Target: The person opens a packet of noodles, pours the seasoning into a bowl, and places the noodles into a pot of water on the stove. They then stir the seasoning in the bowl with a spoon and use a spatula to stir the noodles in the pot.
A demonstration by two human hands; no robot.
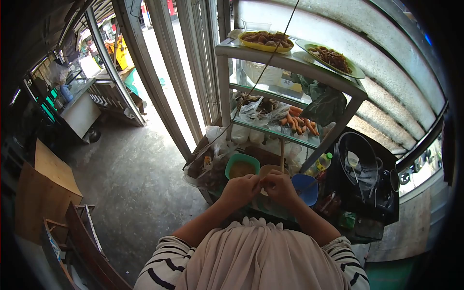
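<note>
Both of my hands are held close together above a light brown bowl, their fingers pinched and nearly touching. My left hand [240,190] is closed, and so is my right hand [280,187]; whatever lies between the fingertips is too small to make out. The bowl [273,169] is partly hidden behind my hands, and a wooden stick [282,153] stands up at its far edge. Just left of it sits a green bowl [231,164] with brownish contents. A blue bowl [306,189] is on the right, beside my right hand.
A glass shelf case [290,63] rises behind the bowls, with carrots [297,121] inside and a yellow plate [266,42] and green plate [333,60] of food on top. A bottle [320,164] and a black wok [357,159] stand right. Plastic bags [215,142] lie left.
</note>
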